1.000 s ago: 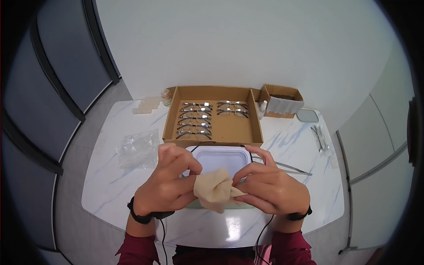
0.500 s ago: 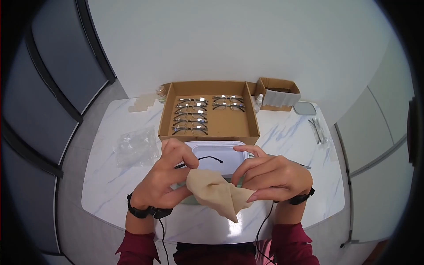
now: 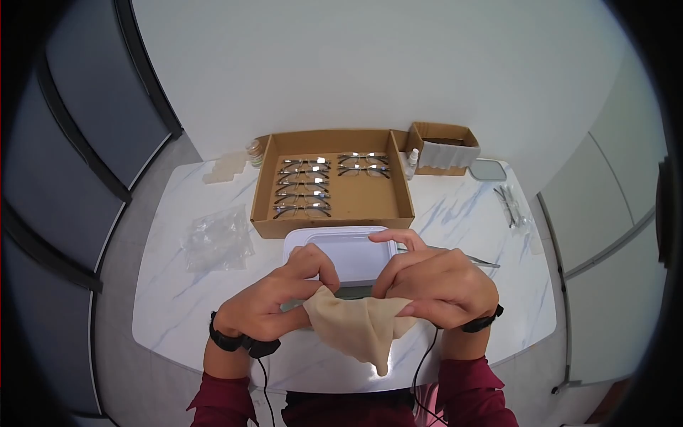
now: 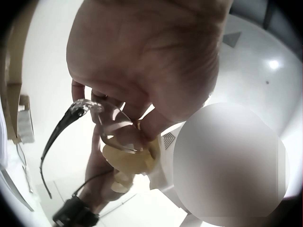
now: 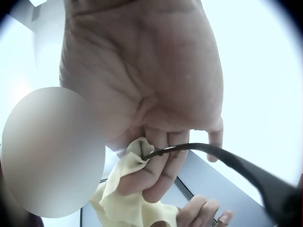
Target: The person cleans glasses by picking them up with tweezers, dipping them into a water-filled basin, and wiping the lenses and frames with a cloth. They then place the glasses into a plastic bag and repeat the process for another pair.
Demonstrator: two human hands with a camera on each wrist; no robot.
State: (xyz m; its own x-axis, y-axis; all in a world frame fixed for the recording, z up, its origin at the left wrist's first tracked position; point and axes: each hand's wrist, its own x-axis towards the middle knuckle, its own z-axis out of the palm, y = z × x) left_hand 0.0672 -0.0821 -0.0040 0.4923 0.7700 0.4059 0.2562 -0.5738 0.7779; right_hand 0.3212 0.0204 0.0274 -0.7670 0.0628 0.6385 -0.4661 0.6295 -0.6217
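Both hands hold a beige cloth (image 3: 352,327) in front of a white plastic tub (image 3: 334,232), its lower corner hanging down. Within the cloth is a pair of eyeglasses (image 4: 59,125), mostly hidden in the head view. My left hand (image 3: 277,295) pinches the glasses and the cloth's left end; in the left wrist view a clear lens shows by its fingers, the cloth wrapping its lower part. My right hand (image 3: 448,285) pinches the cloth's other end, index finger raised. In the right wrist view a dark temple arm (image 5: 227,158) runs into the cloth's fold at those fingers.
Behind the tub stands a shallow cardboard box (image 3: 334,227) with several eyeglasses (image 3: 304,185) in two columns. A spray bottle (image 3: 413,163) and smaller box (image 3: 445,160) stand right of it, a jar (image 3: 255,153) left. A plastic bag (image 3: 217,240) lies at left, bagged glasses (image 3: 509,206) at right.
The cloth has been opened out from a bunched wad and hangs lower between the hands. A temple arm visible over the tub half a second ago is hidden in the head view now.
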